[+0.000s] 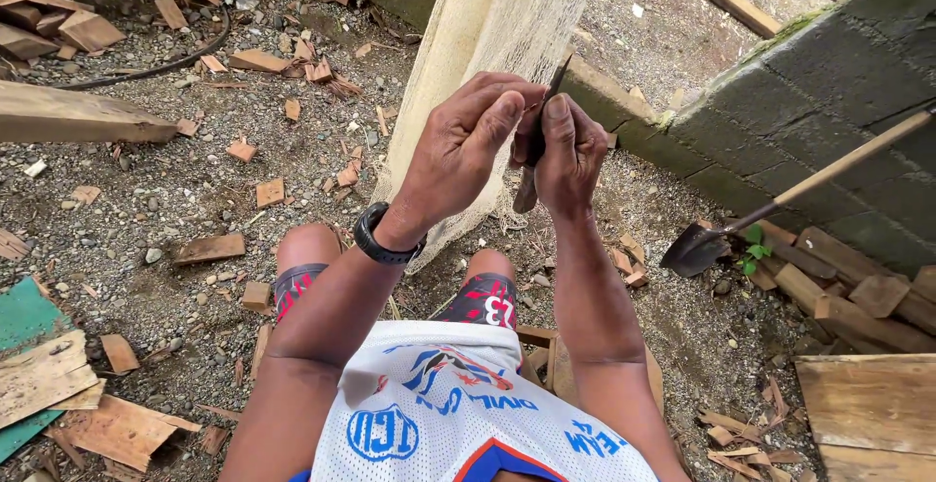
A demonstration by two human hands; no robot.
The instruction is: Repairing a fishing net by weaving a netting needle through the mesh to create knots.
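A pale cream fishing net (487, 24) hangs down in front of me to the gravel by my knees. My left hand (463, 146), with a black watch on its wrist, pinches the net's mesh between thumb and fingers. My right hand (565, 151) grips a dark, slim netting needle (544, 116) whose pointed tip sticks up above the thumb. Both hands meet close together at chest height over the net.
Wood offcuts (210, 248) and boards lie scattered over the gravel. A shovel (697, 246) leans against the concrete block wall (809, 102) at right. Planks (868, 404) lie at lower right, a green sheet (24, 311) at far left, a black hose (146, 71) at upper left.
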